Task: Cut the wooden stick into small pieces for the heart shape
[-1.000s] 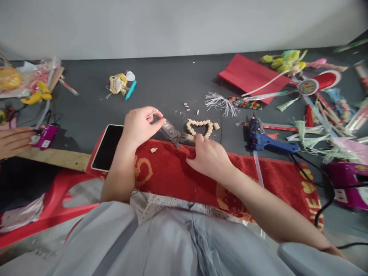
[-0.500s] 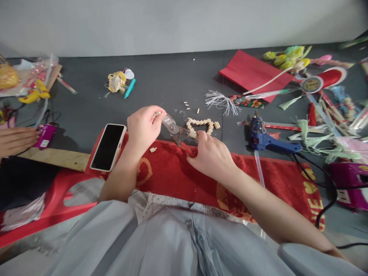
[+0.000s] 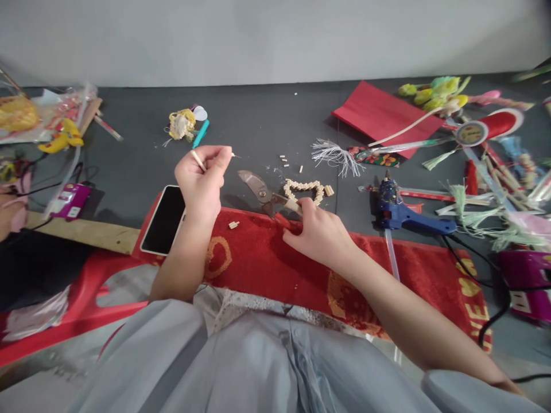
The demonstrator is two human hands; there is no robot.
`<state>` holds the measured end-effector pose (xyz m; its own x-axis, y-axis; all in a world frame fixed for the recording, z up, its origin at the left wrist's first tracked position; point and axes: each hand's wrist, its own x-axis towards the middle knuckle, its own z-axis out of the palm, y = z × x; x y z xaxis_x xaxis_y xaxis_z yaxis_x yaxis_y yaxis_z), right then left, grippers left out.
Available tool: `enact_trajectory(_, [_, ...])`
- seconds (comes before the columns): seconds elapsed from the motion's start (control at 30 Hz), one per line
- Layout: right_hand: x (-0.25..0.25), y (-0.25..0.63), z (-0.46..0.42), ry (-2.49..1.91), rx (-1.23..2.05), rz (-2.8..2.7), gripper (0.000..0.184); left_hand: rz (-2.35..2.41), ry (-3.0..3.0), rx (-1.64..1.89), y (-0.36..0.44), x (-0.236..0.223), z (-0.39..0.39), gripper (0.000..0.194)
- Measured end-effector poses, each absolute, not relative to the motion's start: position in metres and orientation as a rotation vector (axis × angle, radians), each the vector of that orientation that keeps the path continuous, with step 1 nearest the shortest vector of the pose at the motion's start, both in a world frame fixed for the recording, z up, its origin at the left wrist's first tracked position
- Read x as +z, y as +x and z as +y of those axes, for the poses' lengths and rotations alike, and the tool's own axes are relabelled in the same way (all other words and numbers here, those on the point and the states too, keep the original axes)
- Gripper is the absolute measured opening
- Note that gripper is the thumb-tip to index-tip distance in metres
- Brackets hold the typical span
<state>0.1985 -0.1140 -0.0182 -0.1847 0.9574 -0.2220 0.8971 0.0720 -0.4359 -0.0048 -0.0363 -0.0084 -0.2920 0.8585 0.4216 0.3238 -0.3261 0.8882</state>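
Observation:
My left hand (image 3: pixel 201 180) is raised above the dark table, its fingers pinched on a thin wooden stick (image 3: pixel 198 161). My right hand (image 3: pixel 319 234) rests on the red cloth (image 3: pixel 258 258) and grips the red handles of metal shears (image 3: pixel 262 195), whose blades lie on the table pointing left. Just beyond the shears lies a heart shape made of small wooden pieces (image 3: pixel 305 189). A cut bit of stick (image 3: pixel 233 225) lies on the cloth between my hands.
A phone (image 3: pixel 166 221) lies face up left of my left arm. A blue glue gun (image 3: pixel 402 213) sits right of the heart, with tassels, red paper (image 3: pixel 379 115) and sticks beyond. Another person's hand (image 3: pixel 11 215) shows at the left edge near a purple gadget (image 3: pixel 71 201).
My left hand has pulled the stick away from the shears' blades, up and to the left. The shears now lie lower on the table. The other person's hand has drawn back.

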Motion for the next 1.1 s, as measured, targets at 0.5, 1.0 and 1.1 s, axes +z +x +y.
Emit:
enact_trajectory(0.5, [-0.024, 0.209, -0.100, -1.349, 1.557, -1.497, 0.036, 1.202, 1.248, 1.212, 0.000, 0.003, -0.045, 0.031])
enact_trajectory(1.0, [-0.036, 0.209, -0.097, -1.163, 1.621, -1.332, 0.029, 0.959, 1.274, 0.712, 0.020, -0.006, -0.065, 0.038])
enact_trajectory(1.1, [-0.044, 0.209, -0.097, -1.201, 1.607, -1.293, 0.024, 0.969, 1.297, 0.708, 0.019, -0.005, -0.065, 0.037])
